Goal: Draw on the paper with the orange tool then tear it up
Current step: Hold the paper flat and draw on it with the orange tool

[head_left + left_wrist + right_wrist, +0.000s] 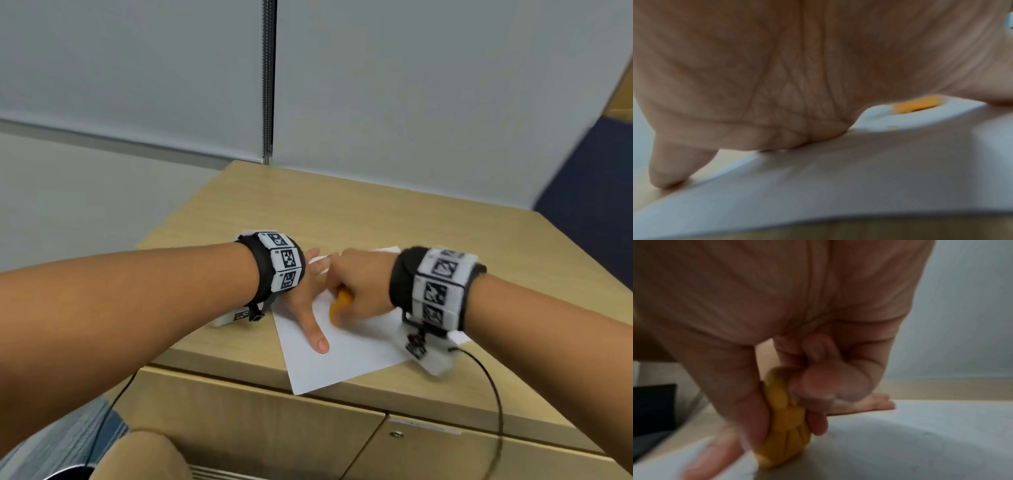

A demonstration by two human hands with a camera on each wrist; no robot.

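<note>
Paper (pixel 346 363) lies at the cabinet's (pixel 342 212) near edge, head view, left hand (pixel 305 301) spread flat on it; left wrist view, palm pressing the sheet; right wrist view, right hand (pixel 787 313) curled round the orange tool (pixel 783 431) touching it.

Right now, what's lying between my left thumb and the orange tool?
Only bare white paper: in the head view a narrow strip of it separates the thumb of the left hand from the orange tool gripped by the right hand.
</note>
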